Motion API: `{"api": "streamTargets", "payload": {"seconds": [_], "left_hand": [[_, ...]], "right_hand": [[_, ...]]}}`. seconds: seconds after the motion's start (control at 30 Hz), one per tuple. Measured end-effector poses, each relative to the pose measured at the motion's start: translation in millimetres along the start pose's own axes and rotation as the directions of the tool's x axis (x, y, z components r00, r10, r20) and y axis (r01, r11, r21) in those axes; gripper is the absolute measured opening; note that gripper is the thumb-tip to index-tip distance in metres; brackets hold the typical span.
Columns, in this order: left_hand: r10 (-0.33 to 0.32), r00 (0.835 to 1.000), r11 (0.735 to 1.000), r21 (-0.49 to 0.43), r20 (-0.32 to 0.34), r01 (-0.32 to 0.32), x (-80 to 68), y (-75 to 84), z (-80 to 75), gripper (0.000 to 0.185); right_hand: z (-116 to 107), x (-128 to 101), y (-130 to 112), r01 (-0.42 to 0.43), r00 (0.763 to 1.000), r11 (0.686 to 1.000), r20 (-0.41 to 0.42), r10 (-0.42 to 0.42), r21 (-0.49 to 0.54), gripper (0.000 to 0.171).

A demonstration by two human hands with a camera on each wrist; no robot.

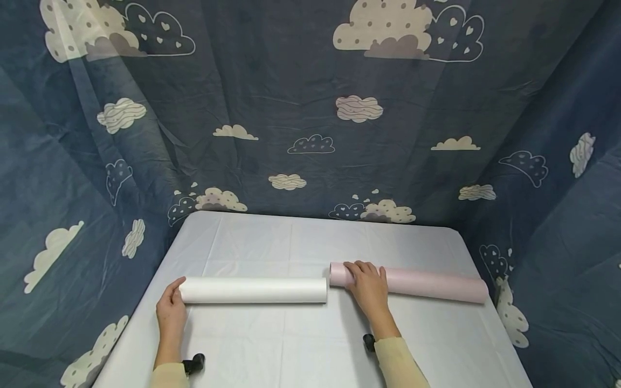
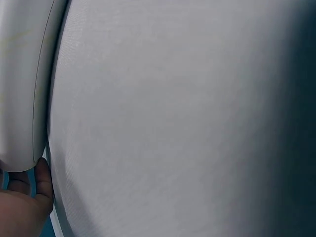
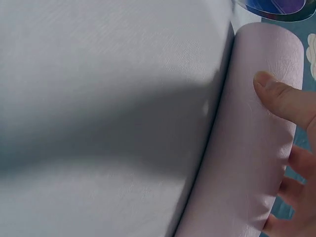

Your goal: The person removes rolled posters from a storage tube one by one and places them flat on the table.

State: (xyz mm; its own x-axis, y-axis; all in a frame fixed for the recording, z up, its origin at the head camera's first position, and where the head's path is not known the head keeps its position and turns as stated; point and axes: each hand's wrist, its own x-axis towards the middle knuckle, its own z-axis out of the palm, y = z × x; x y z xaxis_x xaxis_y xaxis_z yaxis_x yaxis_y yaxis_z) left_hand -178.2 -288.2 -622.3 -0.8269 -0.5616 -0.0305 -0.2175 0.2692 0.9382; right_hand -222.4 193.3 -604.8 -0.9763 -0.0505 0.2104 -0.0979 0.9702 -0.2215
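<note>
A white roll (image 1: 253, 290) of sheet material lies lengthwise on the table. My left hand (image 1: 172, 307) is at its left end, fingers touching the end edge; in the left wrist view the fingertips (image 2: 42, 170) meet the rim of the white roll (image 2: 22, 89). To the right, a pink roll (image 1: 436, 284) lies slightly slanted, its left end close to the white roll's right end. My right hand (image 1: 370, 288) grips the pink roll near that left end. In the right wrist view the thumb (image 3: 279, 96) lies across the pink roll (image 3: 247, 133), the other fingers round its far side.
The rolls lie on a table with a white cloth (image 1: 252, 345). Dark blue curtains with cloud prints (image 1: 286, 124) surround it at the back and sides. A colourful blue and purple inside surface (image 3: 279, 6) shows in an open roll end at the right wrist view's top.
</note>
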Motion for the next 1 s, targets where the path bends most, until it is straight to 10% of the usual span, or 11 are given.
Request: {"api": "streamTargets", "payload": {"seconds": [1.0], "left_hand": [[-0.023, 1.0, 1.0, -0.002, 0.014, 0.023, -2.4, -1.4, -0.4, 0.042]], "right_hand": [[3, 18, -17, -0.206, 0.977, 0.978, 0.056, 0.205, 0.013, 0.063]]}}
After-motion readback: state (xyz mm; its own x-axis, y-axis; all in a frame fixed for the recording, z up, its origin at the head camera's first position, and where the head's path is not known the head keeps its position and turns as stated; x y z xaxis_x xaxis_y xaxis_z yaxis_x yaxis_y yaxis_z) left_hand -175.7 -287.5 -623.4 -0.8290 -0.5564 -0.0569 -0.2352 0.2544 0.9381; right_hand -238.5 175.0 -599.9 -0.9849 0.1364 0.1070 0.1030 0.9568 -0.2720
